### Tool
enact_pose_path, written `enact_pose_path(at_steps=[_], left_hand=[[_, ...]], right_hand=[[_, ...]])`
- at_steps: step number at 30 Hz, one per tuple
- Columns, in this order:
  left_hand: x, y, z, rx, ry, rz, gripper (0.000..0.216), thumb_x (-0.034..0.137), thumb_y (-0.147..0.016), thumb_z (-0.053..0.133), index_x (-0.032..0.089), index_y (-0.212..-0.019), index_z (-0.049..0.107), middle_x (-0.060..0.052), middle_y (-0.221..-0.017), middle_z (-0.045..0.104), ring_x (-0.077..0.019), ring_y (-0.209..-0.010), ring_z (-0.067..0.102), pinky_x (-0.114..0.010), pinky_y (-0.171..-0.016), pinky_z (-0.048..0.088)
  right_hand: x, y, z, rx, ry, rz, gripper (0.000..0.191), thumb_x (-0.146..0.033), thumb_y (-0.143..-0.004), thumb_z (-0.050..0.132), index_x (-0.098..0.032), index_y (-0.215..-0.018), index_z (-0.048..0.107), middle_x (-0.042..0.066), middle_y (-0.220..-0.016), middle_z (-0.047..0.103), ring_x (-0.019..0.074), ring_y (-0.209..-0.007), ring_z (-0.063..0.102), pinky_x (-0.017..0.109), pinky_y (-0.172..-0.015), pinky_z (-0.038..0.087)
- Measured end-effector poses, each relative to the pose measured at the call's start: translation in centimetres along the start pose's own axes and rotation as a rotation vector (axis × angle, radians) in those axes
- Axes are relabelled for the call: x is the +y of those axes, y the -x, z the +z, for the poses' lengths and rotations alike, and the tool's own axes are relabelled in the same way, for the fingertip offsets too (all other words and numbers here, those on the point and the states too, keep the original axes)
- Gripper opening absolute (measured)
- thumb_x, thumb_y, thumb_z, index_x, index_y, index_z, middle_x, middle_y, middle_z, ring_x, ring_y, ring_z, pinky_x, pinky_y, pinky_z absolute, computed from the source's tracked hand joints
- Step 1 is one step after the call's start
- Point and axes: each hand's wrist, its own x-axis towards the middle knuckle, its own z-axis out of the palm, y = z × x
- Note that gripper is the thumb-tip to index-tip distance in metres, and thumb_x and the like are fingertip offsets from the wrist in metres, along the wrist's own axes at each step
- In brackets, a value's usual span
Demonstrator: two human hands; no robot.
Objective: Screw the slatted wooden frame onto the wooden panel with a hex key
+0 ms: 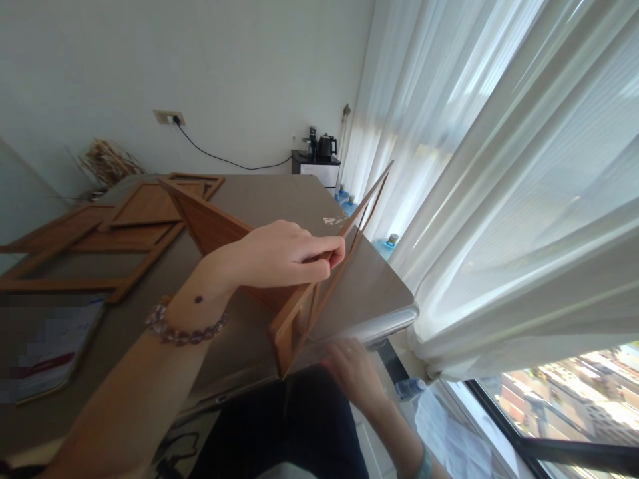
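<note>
My left hand, with a beaded bracelet at the wrist, reaches across and is closed on the upper edge of a wooden frame. The frame stands on edge at the near side of the table, tilted, its far corner toward the curtain. Behind my left hand a brown wooden panel slants up from the tabletop; whether it is joined to the frame I cannot tell. My right hand is low by the table's front edge, right of the frame's near corner. Its fingers are blurred, and nothing shows in them.
More wooden frames and panels lie at the table's left, near a printed sheet. The table has a rounded right corner. Beyond it are a small cabinet with a kettle, water jugs and white curtains.
</note>
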Motion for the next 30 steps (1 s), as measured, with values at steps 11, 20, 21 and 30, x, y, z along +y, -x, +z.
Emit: enact_pose_path(at_steps=[11, 20, 21, 30], left_hand=[[-0.1, -0.1, 0.0, -0.006, 0.003, -0.01, 0.01, 0.027, -0.089, 0.04, 0.028, -0.087, 0.049, 0.008, -0.057, 0.047, -0.0109, -0.052, 0.042, -0.028, -0.056, 0.023], [0.0, -0.1, 0.0, -0.003, 0.006, -0.002, 0.01, 0.027, -0.089, 0.04, 0.027, -0.086, 0.05, 0.008, -0.057, 0.049, -0.0108, -0.052, 0.043, -0.028, -0.056, 0.023], [-0.1, -0.1, 0.0, 0.0, 0.003, 0.0, 0.011, 0.027, -0.089, 0.04, 0.027, -0.086, 0.05, 0.008, -0.057, 0.049, -0.0109, -0.052, 0.044, -0.028, -0.056, 0.023], [-0.1, -0.2, 0.1, 0.002, -0.002, 0.004, 0.013, 0.028, -0.09, 0.039, 0.026, -0.088, 0.051, 0.007, -0.058, 0.051, -0.012, -0.053, 0.045, -0.028, -0.056, 0.023]], right_hand=[[-0.5, 0.0, 2.6, -0.119, -0.433, 0.37, 0.072, -0.077, -0.092, 0.012, -0.022, -0.073, 0.054, -0.009, -0.044, 0.025, 0.0103, -0.037, 0.026, 0.023, -0.039, 0.028], [0.6, 1.0, 2.4, 0.022, -0.157, 0.303, 0.061, -0.068, -0.096, 0.024, -0.02, -0.084, 0.061, 0.001, -0.054, 0.054, 0.0163, -0.053, 0.054, 0.026, -0.055, 0.038], [0.6, 1.2, 2.2, 0.046, -0.11, 0.274, 0.058, -0.066, -0.096, 0.027, -0.021, -0.087, 0.062, 0.002, -0.059, 0.058, 0.0173, -0.059, 0.056, 0.027, -0.059, 0.038], [-0.2, 0.7, 1.4, 0.053, -0.087, 0.206, 0.064, -0.075, -0.09, 0.034, -0.021, -0.065, 0.06, 0.006, -0.061, 0.059, 0.0172, -0.061, 0.055, 0.028, -0.061, 0.036]])
